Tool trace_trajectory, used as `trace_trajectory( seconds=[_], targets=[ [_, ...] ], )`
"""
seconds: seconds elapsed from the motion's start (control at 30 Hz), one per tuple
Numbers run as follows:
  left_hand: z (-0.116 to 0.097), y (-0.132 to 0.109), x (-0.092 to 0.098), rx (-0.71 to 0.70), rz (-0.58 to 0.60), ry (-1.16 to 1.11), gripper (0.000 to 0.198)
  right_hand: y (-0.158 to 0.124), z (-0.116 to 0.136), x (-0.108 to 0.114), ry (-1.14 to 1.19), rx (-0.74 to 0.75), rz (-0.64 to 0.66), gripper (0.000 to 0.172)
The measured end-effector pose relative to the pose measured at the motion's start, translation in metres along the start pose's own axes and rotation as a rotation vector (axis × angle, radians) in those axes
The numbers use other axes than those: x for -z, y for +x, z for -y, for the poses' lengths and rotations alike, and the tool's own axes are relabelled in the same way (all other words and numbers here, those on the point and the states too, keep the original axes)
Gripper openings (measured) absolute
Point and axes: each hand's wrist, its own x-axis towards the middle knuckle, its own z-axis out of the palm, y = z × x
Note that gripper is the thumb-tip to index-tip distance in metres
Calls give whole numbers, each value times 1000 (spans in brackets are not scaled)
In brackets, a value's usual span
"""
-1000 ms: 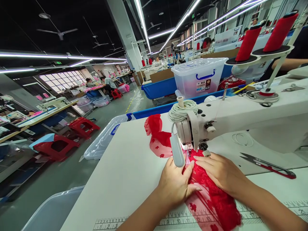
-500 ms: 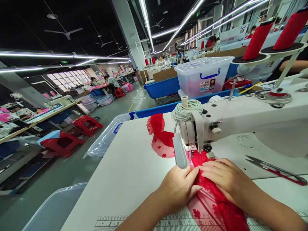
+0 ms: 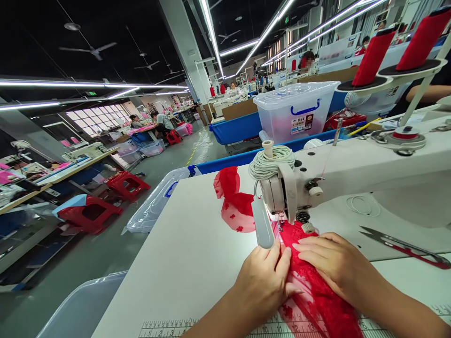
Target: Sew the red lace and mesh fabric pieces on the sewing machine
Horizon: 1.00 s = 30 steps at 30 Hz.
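Red lace fabric (image 3: 327, 291), part of it sheer with small red motifs, runs under the needle of a white sewing machine (image 3: 352, 155). My left hand (image 3: 264, 277) rests on the sheer part just in front of the needle, fingers stretched forward and thumb apart. Flat on the denser lace to the right lies my right hand (image 3: 331, 263), its fingers extended. Behind the grey lever-like piece (image 3: 263, 225) on the machine head, more sheer red fabric (image 3: 234, 213) spreads over the table. The fingertips partly hide the fabric under them.
Thread snips (image 3: 405, 246) lie right of my right hand. A printed ruler strip (image 3: 169, 328) runs along the table's near edge. Coiled pale cord (image 3: 271, 162) sits on the machine head. Beyond are red thread cones (image 3: 373, 58), a clear lidded box (image 3: 296, 112) and red stools (image 3: 88, 213).
My left hand's index finger and thumb have spread further apart, and the hand sits slightly lower. My right hand stays nearly in place on the lace. The view has shifted slightly.
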Motion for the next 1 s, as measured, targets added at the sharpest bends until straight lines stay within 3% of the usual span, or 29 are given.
trace_trajectory(
  seconds=[1.0],
  targets=[
    [11, 6, -5, 30, -42, 29, 80, 11, -4, -3, -20, -18, -27, 40]
  ],
)
